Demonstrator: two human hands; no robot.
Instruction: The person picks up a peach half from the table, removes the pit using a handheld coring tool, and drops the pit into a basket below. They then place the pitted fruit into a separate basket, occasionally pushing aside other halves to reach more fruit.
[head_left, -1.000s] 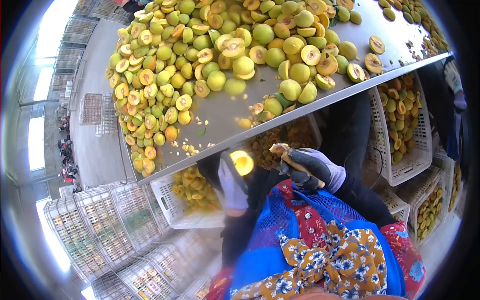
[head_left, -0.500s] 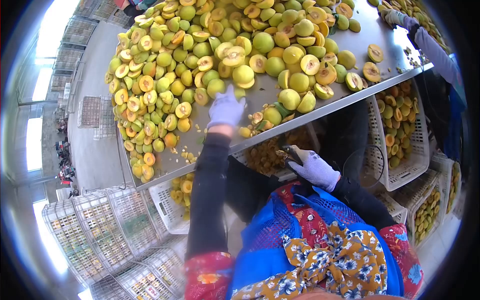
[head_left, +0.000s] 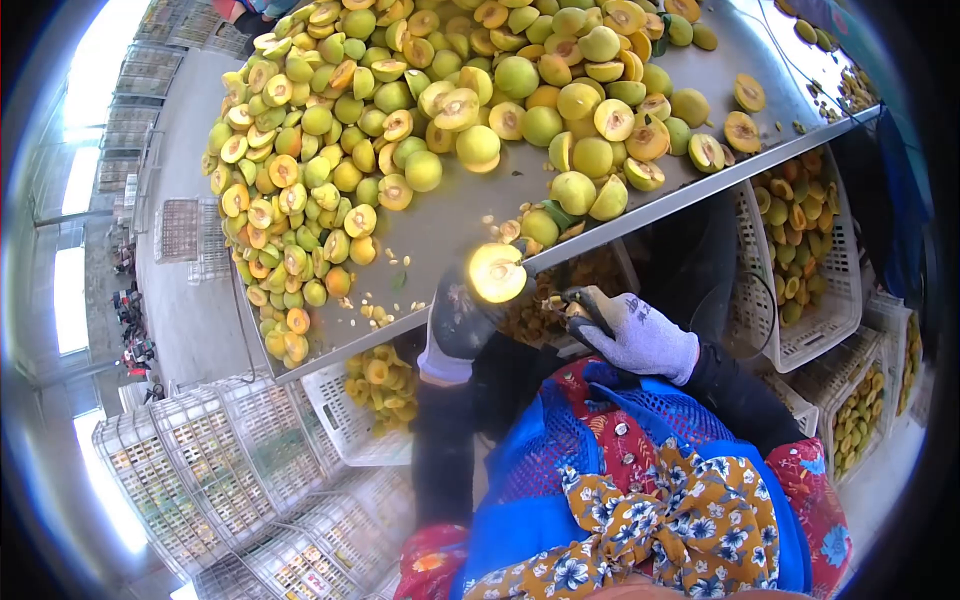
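Note:
My left hand (head_left: 458, 325), in a pale purple glove with a dark palm, holds a peach half (head_left: 497, 272) just off the near edge of the metal table. Its cut face is turned up, with the stone at the centre. My right hand (head_left: 642, 335), gloved alike, is closed on a small dark tool (head_left: 577, 303) to the right of that half. Fingers hide most of the tool. Beyond both hands a large heap of yellow-green peaches (head_left: 345, 130), many cut in halves, covers much of the metal table (head_left: 480, 205).
Below the table edge stand a white crate (head_left: 335, 420) and another crate (head_left: 800, 350), both holding peach halves. Stacked crates (head_left: 215, 450) fill the lower left. Loose stones (head_left: 375, 313) lie near the table's rim. Another person's sleeve (head_left: 880, 50) shows at upper right.
My left hand has drawn back from the heap towards me, now with a peach half in it. My right hand has hardly moved. The other person's gloved hand at upper right has shifted away.

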